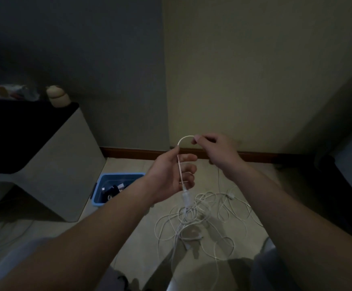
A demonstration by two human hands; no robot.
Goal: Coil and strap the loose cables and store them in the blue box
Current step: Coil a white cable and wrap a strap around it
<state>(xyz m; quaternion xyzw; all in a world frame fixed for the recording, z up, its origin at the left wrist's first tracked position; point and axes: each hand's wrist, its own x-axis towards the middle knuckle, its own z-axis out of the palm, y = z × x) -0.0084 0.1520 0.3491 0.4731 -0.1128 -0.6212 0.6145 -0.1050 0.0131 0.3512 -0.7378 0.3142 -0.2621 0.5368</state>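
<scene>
The left hand (pixel 170 175) and the right hand (pixel 215 150) are held up in the air above the pale floor (pixel 124 164), and they share one thin white cable (pixel 183 139). The cable makes a small arch between the two hands. The left thumb and first finger pinch the cable at the left end of the arch, and from there the cable runs straight down across the open palm. The other left fingers (pixel 188 158) are loosely curled beside it. A pale plug part (pixel 186 199) on the cable hangs just below the left hand. The right fingers (pixel 198 140) pinch the other end of the arch between the thumb and the fingertips. Under the hands, near the middle of the floor, lies a messy pile of loose white cables (pixel 202 217), and the held cable goes down into it. The blue plastic box (pixel 98 192) stands on the floor to the left of the pile, close to the far edge of the floor. It sits just beside a white cabinet with a black top (pixel 61 164). Some dark and white things lie in the box, but they are too dim to tell apart. A small beige figure (pixel 57 97) stands on the back corner of the cabinet top. A brown skirting board (pixel 129 152) runs along the far edge of the floor.
</scene>
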